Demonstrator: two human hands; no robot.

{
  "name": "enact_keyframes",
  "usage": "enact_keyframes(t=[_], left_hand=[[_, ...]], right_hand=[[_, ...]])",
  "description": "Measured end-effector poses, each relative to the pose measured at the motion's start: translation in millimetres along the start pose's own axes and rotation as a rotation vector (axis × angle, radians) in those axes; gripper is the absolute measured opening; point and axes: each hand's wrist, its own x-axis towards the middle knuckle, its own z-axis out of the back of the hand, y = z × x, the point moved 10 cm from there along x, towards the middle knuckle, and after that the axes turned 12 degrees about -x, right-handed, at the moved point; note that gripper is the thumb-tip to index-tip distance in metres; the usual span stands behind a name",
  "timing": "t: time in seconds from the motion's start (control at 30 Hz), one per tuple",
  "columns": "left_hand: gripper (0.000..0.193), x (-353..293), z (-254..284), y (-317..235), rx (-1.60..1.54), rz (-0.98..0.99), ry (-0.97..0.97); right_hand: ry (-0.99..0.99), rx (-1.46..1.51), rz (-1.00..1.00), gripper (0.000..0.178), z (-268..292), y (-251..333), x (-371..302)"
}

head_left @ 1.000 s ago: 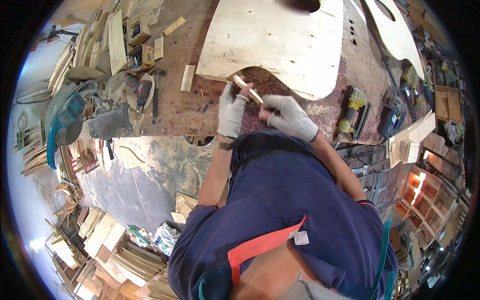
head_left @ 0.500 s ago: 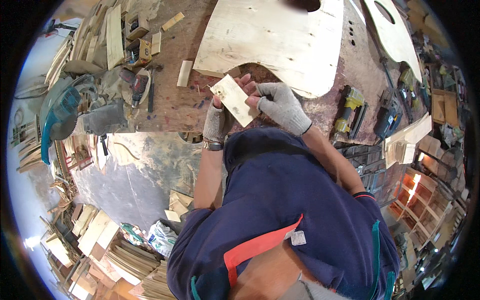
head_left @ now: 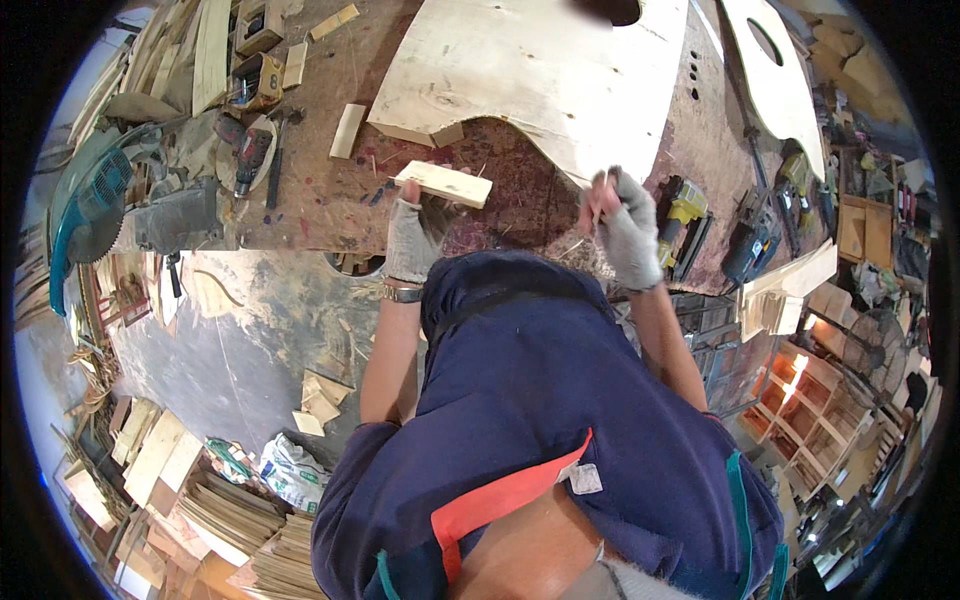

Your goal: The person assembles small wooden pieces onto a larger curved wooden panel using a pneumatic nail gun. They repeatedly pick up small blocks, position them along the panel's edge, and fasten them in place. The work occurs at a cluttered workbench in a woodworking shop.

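Observation:
My left hand, in a grey fingerless glove, is closed round a short pale wooden block. The block lies nearly level above the workbench's near edge, its thin side showing. Off to the right, my right hand, gloved the same way, is raised with its fingertips pinched together; whatever they hold, if anything, is too small and blurred to name. Beyond both hands a large plywood panel with a curved near edge and a hole lies on the workbench. Small wooden blocks show under its near left edge.
A yellow-and-black nail gun and a blue power tool lie at right. At left are a cordless drill, a teal circular saw and a loose wooden strip. A second cut panel lies far right.
My right hand has let go of the block and moved right, away from it. My left hand keeps the block, now tipped so its narrow side shows. The whole view has shifted slightly.

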Motion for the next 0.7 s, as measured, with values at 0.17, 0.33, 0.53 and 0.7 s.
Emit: enact_keyframes(t=[0.17,0.33,0.53,0.7], left_hand=[[0.055,28,-10,17,0.777,-0.229,0.050],[0.043,77,-35,47,1.241,-0.461,-0.035],[0.035,98,-46,56,1.403,-0.557,-0.129],[0.032,89,-51,55,1.345,-0.576,-0.164]], right_hand=[[0.361,-1.372,-0.212,0.034,38,-68,-27],[0.088,0.018,-0.583,0.053,-9,-114,-21],[-0.289,0.765,-0.630,0.044,-2,-149,6],[-0.321,0.645,-0.597,0.041,2,-143,3]])
